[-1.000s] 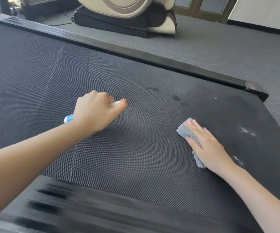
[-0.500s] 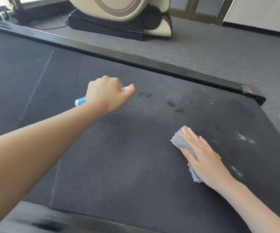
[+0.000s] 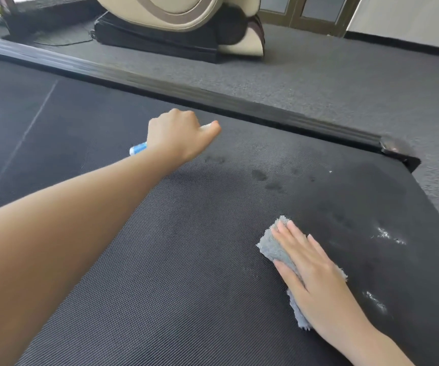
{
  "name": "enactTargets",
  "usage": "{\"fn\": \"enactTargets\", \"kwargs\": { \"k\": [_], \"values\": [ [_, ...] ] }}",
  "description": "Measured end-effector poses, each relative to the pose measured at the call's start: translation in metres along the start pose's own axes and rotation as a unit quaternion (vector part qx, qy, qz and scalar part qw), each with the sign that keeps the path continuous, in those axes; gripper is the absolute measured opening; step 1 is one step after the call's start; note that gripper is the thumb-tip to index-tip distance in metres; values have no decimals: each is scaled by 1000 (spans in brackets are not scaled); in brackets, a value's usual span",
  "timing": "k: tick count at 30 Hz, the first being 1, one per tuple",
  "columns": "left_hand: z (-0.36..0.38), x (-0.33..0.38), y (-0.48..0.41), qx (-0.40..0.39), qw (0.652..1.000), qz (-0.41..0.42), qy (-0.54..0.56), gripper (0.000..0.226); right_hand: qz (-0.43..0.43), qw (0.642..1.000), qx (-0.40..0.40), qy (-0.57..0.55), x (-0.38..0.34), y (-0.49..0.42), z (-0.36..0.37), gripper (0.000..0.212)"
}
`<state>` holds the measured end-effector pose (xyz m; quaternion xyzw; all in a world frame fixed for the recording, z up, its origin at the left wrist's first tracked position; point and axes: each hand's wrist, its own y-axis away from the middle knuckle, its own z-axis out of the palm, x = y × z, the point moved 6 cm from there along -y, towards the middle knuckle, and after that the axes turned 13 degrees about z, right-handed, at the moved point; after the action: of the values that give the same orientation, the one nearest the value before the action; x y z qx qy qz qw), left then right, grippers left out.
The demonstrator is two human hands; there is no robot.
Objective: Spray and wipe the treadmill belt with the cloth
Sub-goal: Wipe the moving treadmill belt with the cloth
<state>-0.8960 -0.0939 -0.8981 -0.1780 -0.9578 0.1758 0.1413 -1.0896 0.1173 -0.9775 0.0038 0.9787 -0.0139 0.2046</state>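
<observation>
A: Nearest item?
B: Grey cloth [image 3: 273, 247], flat on treadmill belt [image 3: 186, 260]; right hand [image 3: 316, 276] pressing it, fingers straight.
A: Container?
B: Spray bottle [image 3: 137, 148], left hand [image 3: 178, 136] grip closed round it; contents hidden.
A: Beyond?
B: Wet spots [image 3: 259, 175], side rail [image 3: 239, 104], grey carpet [image 3: 318, 75], massage chair [image 3: 181, 17].

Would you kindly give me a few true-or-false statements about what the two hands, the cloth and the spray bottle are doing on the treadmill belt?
1. The right hand lies flat on the cloth. True.
2. The left hand is empty. False: it grips a spray bottle.
3. Dark wet spots mark the belt beyond the cloth. True.
4. The cloth lies on the carpet beside the treadmill. False: it lies on the belt, under the right hand.
</observation>
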Motion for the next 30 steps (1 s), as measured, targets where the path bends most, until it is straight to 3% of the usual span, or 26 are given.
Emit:
{"fn": "enactTargets", "kwargs": {
  "k": [3,9,12,17,25,30],
  "values": [
    [9,11,-17,-26,1000,13,-5,60,-1,1000,16,2,8,-3,6,55],
    [8,31,-42,68,998,1,0,56,-21,997,67,-21,11,-7,8,53],
    [11,34,-53,58,998,5,3,54,-27,998,64,-6,13,-8,10,55],
    [21,41,-57,-2,999,25,21,61,-43,998,36,11,15,-13,13,56],
    [7,3,-33,5,999,-2,43,74,-153,984,-96,8,0,-87,11,53],
    [1,-21,-15,-4,1000,6,30,81,-98,990,-97,3,-1,-175,9,51]
  ]
}}
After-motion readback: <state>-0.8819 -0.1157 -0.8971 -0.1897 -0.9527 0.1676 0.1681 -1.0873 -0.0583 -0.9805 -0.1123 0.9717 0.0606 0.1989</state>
